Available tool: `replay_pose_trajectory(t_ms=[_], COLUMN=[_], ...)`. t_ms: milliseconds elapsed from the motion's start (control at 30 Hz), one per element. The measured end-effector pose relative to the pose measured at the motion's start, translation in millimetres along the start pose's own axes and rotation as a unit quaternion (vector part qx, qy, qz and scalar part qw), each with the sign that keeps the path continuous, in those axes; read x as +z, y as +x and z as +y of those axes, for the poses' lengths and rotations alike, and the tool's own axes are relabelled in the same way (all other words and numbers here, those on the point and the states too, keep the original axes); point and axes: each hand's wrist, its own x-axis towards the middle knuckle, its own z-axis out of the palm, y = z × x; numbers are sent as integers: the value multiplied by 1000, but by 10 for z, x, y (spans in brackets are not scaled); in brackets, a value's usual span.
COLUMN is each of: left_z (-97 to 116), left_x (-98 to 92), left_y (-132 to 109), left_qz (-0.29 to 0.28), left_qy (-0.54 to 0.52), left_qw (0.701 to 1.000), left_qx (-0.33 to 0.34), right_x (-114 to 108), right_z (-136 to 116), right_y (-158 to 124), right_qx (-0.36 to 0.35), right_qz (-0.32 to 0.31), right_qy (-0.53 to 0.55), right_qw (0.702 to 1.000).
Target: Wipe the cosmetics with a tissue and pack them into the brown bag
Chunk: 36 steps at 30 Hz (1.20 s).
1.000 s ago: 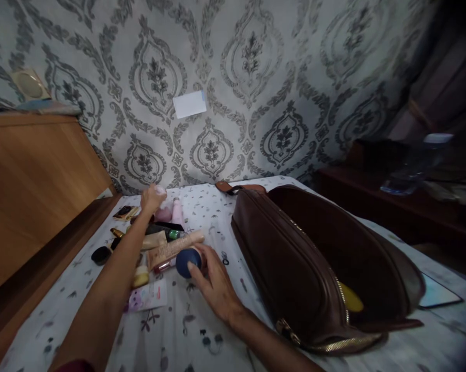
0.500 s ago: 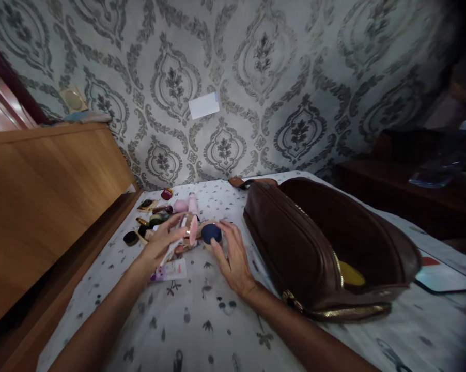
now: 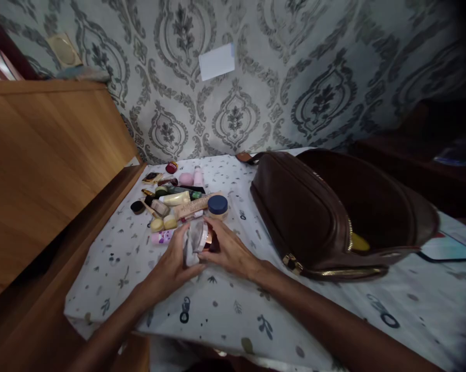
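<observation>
Both of my hands meet over a small round cosmetic jar (image 3: 198, 236) with a pale lid and a copper-coloured rim. My left hand (image 3: 174, 261) wraps its fingers round the jar's left side. From the right, my right hand (image 3: 227, 250) grips the same jar. They hover just above the patterned white cloth (image 3: 233, 305) on the table. Behind them lies a heap of cosmetics (image 3: 171, 199): tubes, small bottles, and a jar with a dark blue lid (image 3: 218, 205).
An open brown leather bag (image 3: 334, 212) lies to the right, something yellow showing inside. A wooden headboard (image 3: 43, 170) runs along the left. Patterned wallpaper (image 3: 256, 93) is behind, with a white card on it. A flat phone-like item (image 3: 450, 248) lies at the far right.
My left hand came back from the far cosmetics with a small jar. My right hand left the blue-lidded jar and joined it. The view tilted down and the hands moved nearer.
</observation>
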Motion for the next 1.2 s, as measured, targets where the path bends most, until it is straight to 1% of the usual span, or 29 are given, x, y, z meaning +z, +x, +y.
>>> replay_pose_trajectory(t_ms=[100,200,267,367,400,433,533,600,700,833,967,1033,1100,1200], left_z=[-41,-69,-39,88,142,195,311,339,325,293,289,283,267,225], left_x=[6,-9,-25,-46,-50,-50,-33,-17,-14,-51,-78,-81,-79,-71], left_y=[-131,-149,-120,-65,-47,-29,28,65,117,205,335,405,467,534], left_qz=[53,91,128,186,189,177,96,60,60,61,73,81,83,84], left_qy=[40,75,102,139,150,161,194,212,210,152,64,10,-48,-123], left_qw=[998,992,985,968,962,958,937,925,929,952,978,987,990,987], left_qx=[-4,38,63,100,125,159,275,310,298,259,184,141,102,50], right_x=[-18,-27,-24,-21,-22,-23,-27,-22,-8,-29,-95,-116,-121,-111], right_z=[-46,-56,-41,-12,-4,4,28,47,62,27,-7,-2,13,38], right_y=[15,24,21,10,7,5,8,16,25,19,12,17,24,30], right_qx=[36,46,28,-21,-33,-41,-63,-66,-44,-14,6,9,13,21], right_qz=[-10,-16,2,34,39,41,30,24,23,11,-5,-13,-25,-49], right_qy=[11,30,42,37,32,26,23,31,48,79,136,166,193,234], right_qw=[999,998,999,998,998,998,997,997,998,997,991,986,981,971])
